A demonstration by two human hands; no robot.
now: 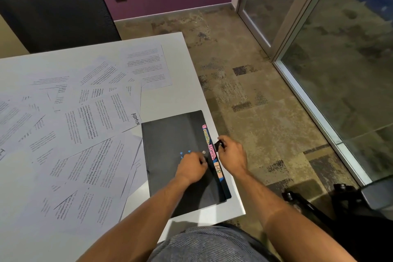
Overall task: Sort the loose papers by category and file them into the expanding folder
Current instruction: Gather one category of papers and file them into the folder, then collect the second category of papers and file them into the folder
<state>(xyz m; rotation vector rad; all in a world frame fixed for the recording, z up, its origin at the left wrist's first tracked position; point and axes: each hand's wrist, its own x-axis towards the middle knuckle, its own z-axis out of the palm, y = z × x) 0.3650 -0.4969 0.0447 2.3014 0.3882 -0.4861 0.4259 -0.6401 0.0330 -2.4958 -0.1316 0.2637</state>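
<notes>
Head view: folder (176, 155) near table edge (223, 155); right hand (230, 154) fingers pinch clasp (220, 145).

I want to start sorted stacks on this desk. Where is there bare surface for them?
Bare table runs along the far edge, between the chair and the loose papers. A narrow strip lies between the far sheet and the black folder. The left and middle are crowded with overlapping sheets.
</notes>
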